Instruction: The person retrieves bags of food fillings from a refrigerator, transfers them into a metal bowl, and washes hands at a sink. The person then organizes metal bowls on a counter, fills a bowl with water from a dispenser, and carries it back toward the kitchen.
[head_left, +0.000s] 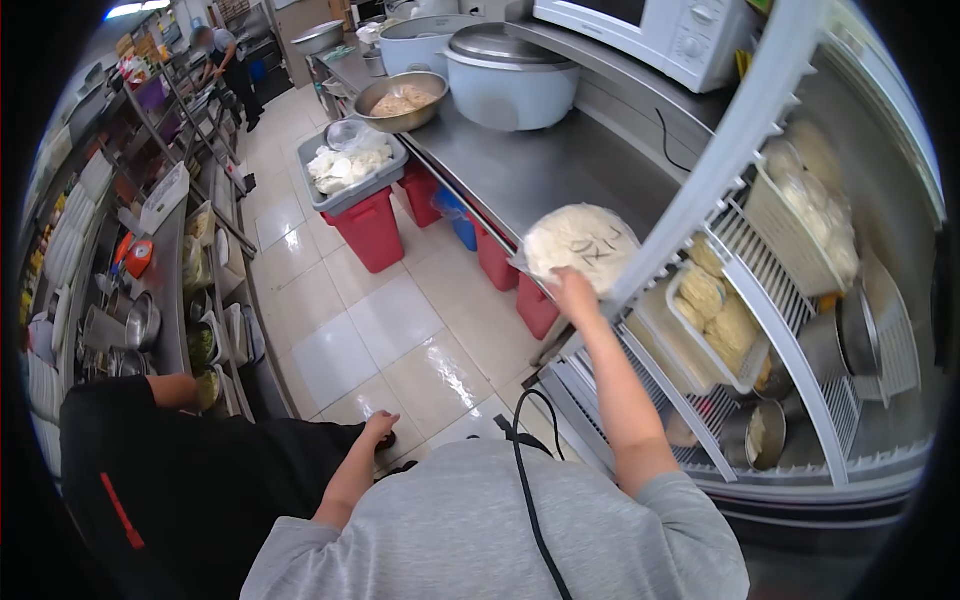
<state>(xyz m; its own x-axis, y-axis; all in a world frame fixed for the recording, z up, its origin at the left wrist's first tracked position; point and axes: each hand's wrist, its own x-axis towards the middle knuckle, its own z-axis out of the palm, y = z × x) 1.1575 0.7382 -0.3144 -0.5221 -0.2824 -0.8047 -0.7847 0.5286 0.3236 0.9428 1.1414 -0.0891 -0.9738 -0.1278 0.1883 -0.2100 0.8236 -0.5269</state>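
A round, pale pack in clear plastic (585,240), with dark handwriting on top, is at the near end of the steel counter (530,165). My right hand (572,297) grips its near edge, my arm stretched forward. Whether the pack rests on the counter or is held just above it, I cannot tell. My left hand (379,427) hangs low over the tiled floor, its fingers loosely curled and nothing visible in them. Close on my right stands an open fridge (720,300) with wire shelves, holding a tub of yellowish bundles (720,325) and a basket of bagged pale food (810,215).
A person in black (200,470) stands close on my left; another person (225,70) works far down the aisle. Along the counter are a large lidded pot (510,85), a steel bowl (400,105) and a grey tub (345,190) on a red bin (370,235). Shelving lines the left.
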